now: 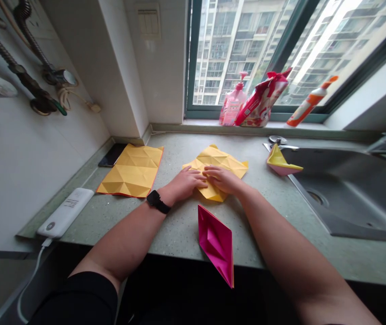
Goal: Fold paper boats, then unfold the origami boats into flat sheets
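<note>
A partly folded yellow paper (220,163) lies on the grey-green countertop (172,225) in front of me. My left hand (188,181), with a black watch on its wrist, lies flat on the paper's left part, fingers stretched out. My right hand (222,178) presses flat on the paper beside it, fingertips meeting those of the left. Neither hand grips anything. A pink paper boat (216,243) sits at the counter's front edge, just below my hands.
A creased yellow sheet (132,171) lies to the left, a dark phone (112,155) behind it and a white power bank (65,213) at the left edge. A yellow-pink paper boat (281,163) rests by the steel sink (351,194). Bottles and a red pouch (262,101) stand on the windowsill.
</note>
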`<state>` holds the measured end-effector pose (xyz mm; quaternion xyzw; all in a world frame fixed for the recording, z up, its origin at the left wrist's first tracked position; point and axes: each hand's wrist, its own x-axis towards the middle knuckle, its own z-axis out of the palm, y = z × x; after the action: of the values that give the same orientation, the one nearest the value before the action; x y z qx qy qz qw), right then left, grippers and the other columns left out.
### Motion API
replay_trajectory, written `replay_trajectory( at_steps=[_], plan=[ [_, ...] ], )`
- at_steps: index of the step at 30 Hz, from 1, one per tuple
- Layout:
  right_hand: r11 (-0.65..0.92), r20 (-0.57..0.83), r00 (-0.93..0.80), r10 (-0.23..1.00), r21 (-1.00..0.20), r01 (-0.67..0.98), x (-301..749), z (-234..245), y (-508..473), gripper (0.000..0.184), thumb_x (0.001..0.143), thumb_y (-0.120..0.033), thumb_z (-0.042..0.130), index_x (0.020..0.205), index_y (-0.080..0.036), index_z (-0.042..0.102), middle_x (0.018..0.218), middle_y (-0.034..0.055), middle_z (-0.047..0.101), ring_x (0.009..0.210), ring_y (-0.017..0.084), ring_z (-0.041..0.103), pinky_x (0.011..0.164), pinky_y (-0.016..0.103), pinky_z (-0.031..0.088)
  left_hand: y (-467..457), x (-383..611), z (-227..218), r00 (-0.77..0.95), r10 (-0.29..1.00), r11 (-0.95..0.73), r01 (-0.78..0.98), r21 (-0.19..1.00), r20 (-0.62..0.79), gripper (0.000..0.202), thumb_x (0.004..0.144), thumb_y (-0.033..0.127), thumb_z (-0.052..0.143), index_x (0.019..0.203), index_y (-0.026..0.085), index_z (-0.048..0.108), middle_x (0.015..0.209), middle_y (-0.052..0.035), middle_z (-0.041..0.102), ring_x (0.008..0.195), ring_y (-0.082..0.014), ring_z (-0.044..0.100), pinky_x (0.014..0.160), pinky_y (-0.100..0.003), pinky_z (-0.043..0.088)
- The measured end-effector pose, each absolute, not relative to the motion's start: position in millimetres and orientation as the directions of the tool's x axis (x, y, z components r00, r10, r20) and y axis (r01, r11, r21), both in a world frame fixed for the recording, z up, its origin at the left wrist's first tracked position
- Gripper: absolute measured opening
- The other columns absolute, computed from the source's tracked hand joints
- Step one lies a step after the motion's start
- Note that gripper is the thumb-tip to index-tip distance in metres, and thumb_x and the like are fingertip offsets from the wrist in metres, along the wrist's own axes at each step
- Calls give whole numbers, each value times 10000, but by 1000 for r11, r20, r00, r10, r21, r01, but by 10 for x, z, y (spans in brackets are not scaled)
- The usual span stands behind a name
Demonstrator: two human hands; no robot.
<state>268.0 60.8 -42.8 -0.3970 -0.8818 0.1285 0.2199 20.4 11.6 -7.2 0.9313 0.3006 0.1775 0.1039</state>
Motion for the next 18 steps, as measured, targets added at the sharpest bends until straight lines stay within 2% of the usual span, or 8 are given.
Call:
replay_trajectory(
  at_steps=[2,4,6,9,12,16,18],
  plan=[
    [619,215,-584,783,-370,693,2717,-500,647,426,1047,-304,541,1391,-254,787,1542,136,689,1465,346,629,1235,533,512,104,172,-70,708,674,-730,596,333,211,453,970,53,543,1199,304,843,1349,-65,790,1360,-273,655,1306,-526,333],
    [585,176,-560,810,-320,745,2717,-526,654,484,1069,-372,530,1496,-255,724,1626,146,617,1546,376,543,1281,571,450,97,181,-95,648,731,-671,625,399,212,496,935,44,511,1252,257,827,1384,-110,770,1354,-291,665,1280,-498,393],
    [552,141,-535,833,-262,792,2669,-538,633,539,1082,-439,525,1571,-256,660,1691,149,547,1597,408,468,1307,606,395,89,231,-143,597,762,-632,604,485,249,534,946,61,480,1357,222,779,1473,-131,724,1398,-286,646,1255,-456,442],
    [510,101,-500,860,-195,838,2566,-560,580,592,1106,-503,484,1644,-274,576,1758,135,459,1639,431,389,1325,625,335,67,326,-221,572,776,-607,563,561,265,517,1011,171,509,1501,186,673,1595,-153,632,1494,-281,577,1278,-426,428],
    [491,83,-484,871,-158,857,2502,-577,537,600,1127,-493,429,1683,-285,516,1790,122,410,1655,424,360,1332,618,308,34,365,-244,553,809,-561,627,540,199,610,1020,333,613,1597,142,563,1673,-198,540,1571,-322,489,1333,-463,343],
    [492,88,-484,870,-128,861,2486,-569,512,593,1126,-442,421,1689,-273,503,1790,123,411,1656,414,362,1337,616,298,1,334,-179,446,894,-422,808,412,40,965,934,660,719,1706,169,412,1758,-223,411,1658,-456,299,1364,-639,148],
    [489,104,-479,872,-129,862,2473,-557,510,594,1121,-439,425,1677,-255,521,1777,129,432,1649,424,371,1333,626,305,-3,312,-145,427,903,-387,852,354,-41,1146,857,798,730,1741,176,348,1799,-230,327,1683,-507,190,1352,-690,61]
  ],
)
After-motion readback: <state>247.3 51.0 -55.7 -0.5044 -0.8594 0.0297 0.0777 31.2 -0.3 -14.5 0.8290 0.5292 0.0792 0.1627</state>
